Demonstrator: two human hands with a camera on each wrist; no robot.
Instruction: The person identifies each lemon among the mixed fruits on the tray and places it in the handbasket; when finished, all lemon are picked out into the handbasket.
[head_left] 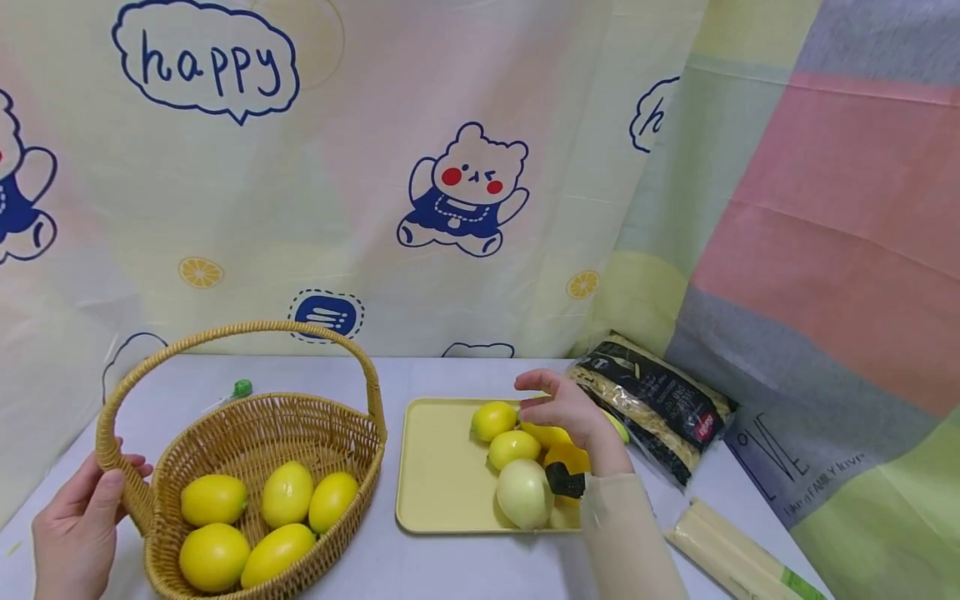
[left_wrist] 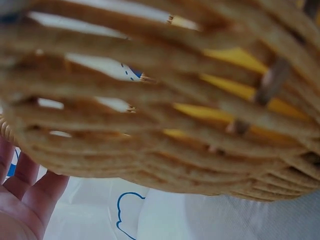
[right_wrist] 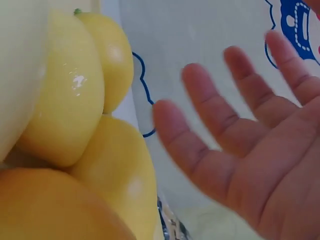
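On the left stands a wicker basket (head_left: 262,417) with several lemons (head_left: 213,557) inside. My left hand (head_left: 82,517) grips the foot of its handle, thumb in front. Woven basket side fills most of the left wrist view, with the left fingers (left_wrist: 42,195) at its lower left. Over the right part of a yellow tray (head_left: 442,467), my right hand (head_left: 566,412) hovers with spread fingers and holds nothing. Below and beside it lie two lemons (head_left: 513,450), a pale round fruit or vegetable (head_left: 525,493) and yellow-orange produce (head_left: 566,457), partly hidden by the hand and wrist camera.
A clear-and-black bag of dry food (head_left: 652,400) leans at the back right. Nearer, a pale long packet (head_left: 738,550) lies on the white table. A small green item (head_left: 242,388) sits behind the basket. Printed curtains hang at the back and right.
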